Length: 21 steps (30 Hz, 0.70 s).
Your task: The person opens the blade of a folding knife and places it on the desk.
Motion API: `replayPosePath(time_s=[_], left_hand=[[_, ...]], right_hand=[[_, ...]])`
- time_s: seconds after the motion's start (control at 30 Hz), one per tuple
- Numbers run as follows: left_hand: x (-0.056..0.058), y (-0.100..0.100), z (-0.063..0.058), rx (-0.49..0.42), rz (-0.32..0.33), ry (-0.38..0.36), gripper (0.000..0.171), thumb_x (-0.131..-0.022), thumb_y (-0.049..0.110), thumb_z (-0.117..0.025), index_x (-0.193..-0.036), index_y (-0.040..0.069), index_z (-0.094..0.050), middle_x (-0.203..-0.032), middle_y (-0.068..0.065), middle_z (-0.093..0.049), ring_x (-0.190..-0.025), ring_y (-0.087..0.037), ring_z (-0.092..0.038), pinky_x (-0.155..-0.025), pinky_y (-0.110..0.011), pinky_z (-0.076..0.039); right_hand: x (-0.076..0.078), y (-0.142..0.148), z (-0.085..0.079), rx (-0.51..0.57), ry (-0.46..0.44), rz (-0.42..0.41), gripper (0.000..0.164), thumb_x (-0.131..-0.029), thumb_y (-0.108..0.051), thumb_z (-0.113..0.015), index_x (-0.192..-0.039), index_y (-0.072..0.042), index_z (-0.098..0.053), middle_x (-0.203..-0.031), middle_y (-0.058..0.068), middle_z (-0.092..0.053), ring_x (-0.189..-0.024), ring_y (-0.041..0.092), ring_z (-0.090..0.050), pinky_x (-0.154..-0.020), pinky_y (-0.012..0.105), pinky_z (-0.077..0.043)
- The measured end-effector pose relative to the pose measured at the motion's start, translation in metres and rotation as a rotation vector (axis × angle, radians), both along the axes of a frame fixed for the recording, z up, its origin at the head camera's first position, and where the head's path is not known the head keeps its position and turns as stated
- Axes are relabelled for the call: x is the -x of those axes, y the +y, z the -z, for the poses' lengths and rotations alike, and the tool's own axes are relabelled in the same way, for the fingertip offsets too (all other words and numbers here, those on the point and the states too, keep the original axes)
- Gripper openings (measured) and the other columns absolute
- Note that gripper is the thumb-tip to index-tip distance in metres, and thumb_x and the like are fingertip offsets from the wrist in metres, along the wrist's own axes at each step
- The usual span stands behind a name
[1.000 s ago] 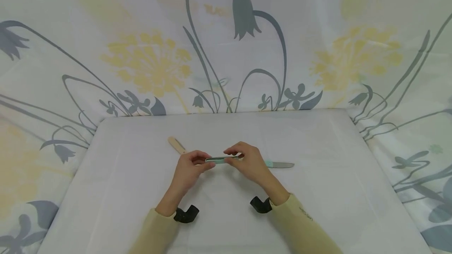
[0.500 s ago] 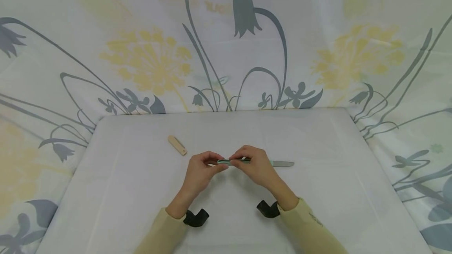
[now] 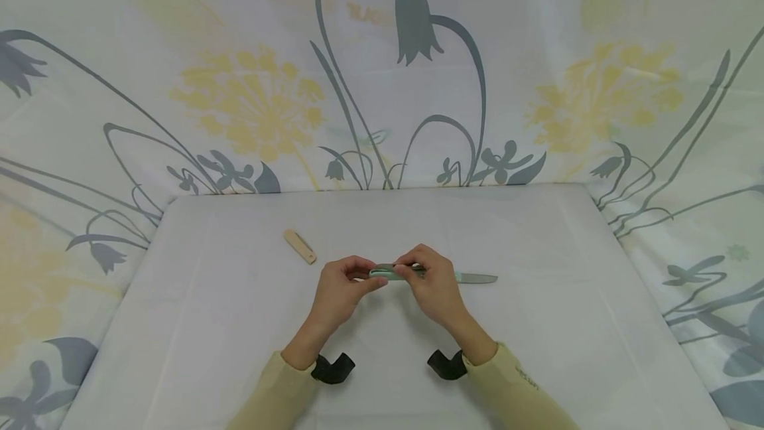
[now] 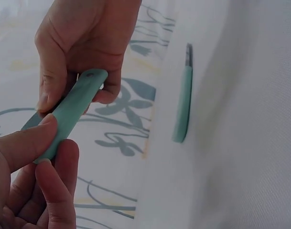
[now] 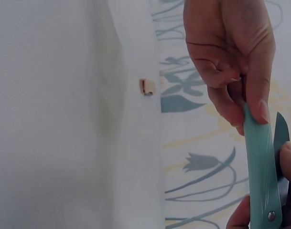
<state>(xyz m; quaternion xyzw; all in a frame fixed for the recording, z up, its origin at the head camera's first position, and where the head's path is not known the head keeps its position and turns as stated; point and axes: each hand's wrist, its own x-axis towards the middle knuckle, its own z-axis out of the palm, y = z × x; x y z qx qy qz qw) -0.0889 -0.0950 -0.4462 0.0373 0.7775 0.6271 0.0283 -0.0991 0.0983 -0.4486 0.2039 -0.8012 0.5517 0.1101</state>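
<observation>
A mint-green folding knife (image 3: 384,274) is held up in front of me between both hands. My left hand (image 3: 337,290) pinches the free end of its handle between thumb and fingers. The pivot end is in my right hand (image 3: 434,287), whose thumb and fingers pinch the blade and steady the handle. In the right wrist view the grey blade (image 5: 281,131) stands partly out of the handle, at a narrow angle. A second mint-green folding knife (image 4: 183,105) lies on the table to the right, its blade (image 3: 479,279) out.
Back left on the white table (image 3: 209,297) lies a beige folding knife (image 3: 300,247), its blade folded in. A flowered cloth (image 3: 370,85) rises behind the table's far edge. Black wrist pieces (image 3: 333,368) stick out at both cuffs.
The held knife and left hand have shifted right, uncovering the whole beige knife. My right fingers have taken hold of the blade, which has swung partly out of the handle.
</observation>
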Motion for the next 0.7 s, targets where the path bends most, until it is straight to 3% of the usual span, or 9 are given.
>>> replayPosePath(time_s=[0.17,0.43,0.53,0.7], left_hand=[[0.000,0.001,0.000,-0.006,-0.005,-0.011,0.018,-0.079,0.010,-0.085,-0.093,0.006,-0.075,-0.086,-0.002,-0.073,-0.078,-0.017,-0.068,-0.063,-0.028,-0.049],[0.000,0.000,0.004,0.028,-0.021,-0.008,0.017,-0.080,0.012,-0.084,-0.093,0.007,-0.075,-0.085,0.000,-0.073,-0.080,-0.017,-0.068,-0.064,-0.029,-0.048],[0.000,0.000,0.005,0.063,-0.026,0.000,0.016,-0.080,0.013,-0.085,-0.092,0.009,-0.076,-0.084,0.001,-0.072,-0.079,-0.016,-0.068,-0.063,-0.029,-0.049],[0.000,-0.001,0.005,0.121,-0.019,0.027,0.015,-0.079,0.014,-0.085,-0.090,0.012,-0.076,-0.082,0.003,-0.072,-0.078,-0.015,-0.068,-0.060,-0.030,-0.050]], right_hand=[[-0.002,0.000,0.001,0.040,-0.026,0.039,0.010,-0.092,-0.014,-0.071,-0.091,-0.004,-0.070,-0.090,0.001,-0.066,-0.084,0.015,-0.062,-0.076,0.031,-0.052],[-0.002,0.003,-0.001,0.126,-0.231,0.026,0.003,-0.096,-0.008,-0.066,-0.097,-0.005,-0.067,-0.094,0.004,-0.066,-0.084,0.018,-0.060,-0.070,0.026,-0.049],[0.002,0.007,-0.001,0.080,-0.198,-0.017,0.008,-0.096,-0.009,-0.067,-0.103,-0.006,-0.069,-0.099,0.006,-0.067,-0.090,0.018,-0.063,-0.076,0.029,-0.052],[0.009,0.011,-0.008,-0.040,-0.040,-0.081,0.019,-0.091,-0.011,-0.073,-0.110,-0.010,-0.072,-0.100,0.001,-0.069,-0.091,0.015,-0.064,-0.077,0.035,-0.054]])
